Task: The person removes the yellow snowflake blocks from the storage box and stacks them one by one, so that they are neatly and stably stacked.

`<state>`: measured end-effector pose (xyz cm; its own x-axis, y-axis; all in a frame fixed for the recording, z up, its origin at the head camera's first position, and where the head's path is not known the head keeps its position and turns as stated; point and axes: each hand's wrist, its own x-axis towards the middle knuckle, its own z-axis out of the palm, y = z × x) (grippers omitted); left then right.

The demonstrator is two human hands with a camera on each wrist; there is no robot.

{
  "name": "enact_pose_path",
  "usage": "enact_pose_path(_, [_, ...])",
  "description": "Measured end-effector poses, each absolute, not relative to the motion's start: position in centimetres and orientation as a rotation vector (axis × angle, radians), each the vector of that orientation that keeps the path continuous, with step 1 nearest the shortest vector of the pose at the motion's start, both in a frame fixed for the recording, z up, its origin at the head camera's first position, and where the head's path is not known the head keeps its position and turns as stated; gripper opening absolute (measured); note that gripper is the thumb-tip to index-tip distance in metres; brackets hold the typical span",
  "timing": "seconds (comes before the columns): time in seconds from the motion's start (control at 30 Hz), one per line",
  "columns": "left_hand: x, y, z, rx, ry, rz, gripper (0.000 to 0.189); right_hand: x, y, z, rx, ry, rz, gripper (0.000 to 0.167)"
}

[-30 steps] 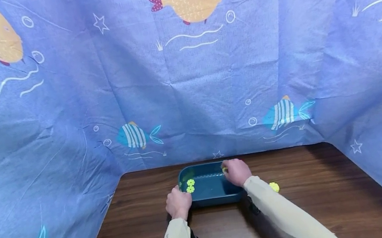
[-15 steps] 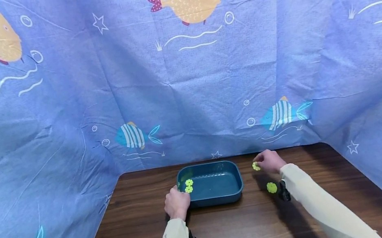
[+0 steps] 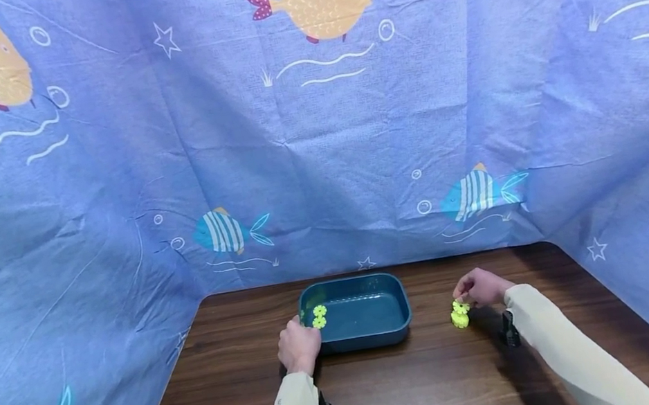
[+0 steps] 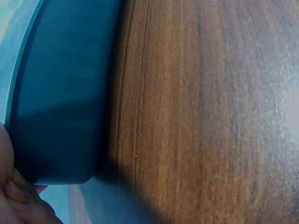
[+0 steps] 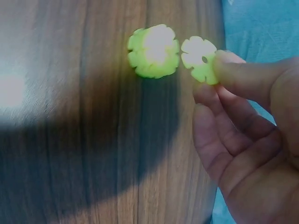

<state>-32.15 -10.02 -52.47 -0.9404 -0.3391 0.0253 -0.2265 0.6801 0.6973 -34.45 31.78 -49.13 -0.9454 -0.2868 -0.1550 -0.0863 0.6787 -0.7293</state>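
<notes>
A dark teal rectangular tray point(image 3: 359, 341) stands on the table. My left hand point(image 3: 299, 347) grips its left front corner; in the left wrist view the thumb lies at the tray's rim and fingers curl below. Inside the tray, at the left, are two yellow-green flower-shaped plastic discs point(image 3: 319, 316). Right of the tray, my right hand point(image 3: 480, 287) pinches another notched flower-shaped disc point(image 5: 194, 53) with a small hole between thumb and fingertips. Just beside that disc lies a small pile of similar discs point(image 5: 153, 52) on the table; glare hides how many.
The dark wood-grain table point(image 3: 385, 396) carries all of this. A blue fish-print cloth point(image 3: 318, 161) hangs behind it and along both sides. A black wrist device point(image 3: 509, 329) sits under the right sleeve.
My right hand has moved from over the tray to its right, carrying the pinched disc rightward and then down nearer the pile. The left hand stays at the tray's corner.
</notes>
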Motion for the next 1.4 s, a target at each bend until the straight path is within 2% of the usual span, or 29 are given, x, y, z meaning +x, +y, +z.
enact_pose_path(0.8, [-32.1,-10.0,-52.4,0.467,-2.727,-1.132,0.039,-33.8,31.1,-50.5,-0.441,2.694,-1.070,0.005])
enact_pose_path(0.97, [-32.1,-10.0,-52.5,0.468,-2.723,-1.139,0.040,-33.8,30.8,-50.2,-0.391,2.739,-0.956,0.007])
enact_pose_path(1.2, [-32.1,-10.0,-52.5,0.464,-2.729,-1.135,0.042,-34.0,29.4,-49.7,-0.411,2.777,-0.667,0.024])
enact_pose_path(1.4, [-32.1,-10.0,-52.5,0.478,-2.738,-1.124,0.044,-33.4,28.4,-49.6,-0.494,2.810,-0.472,0.030])
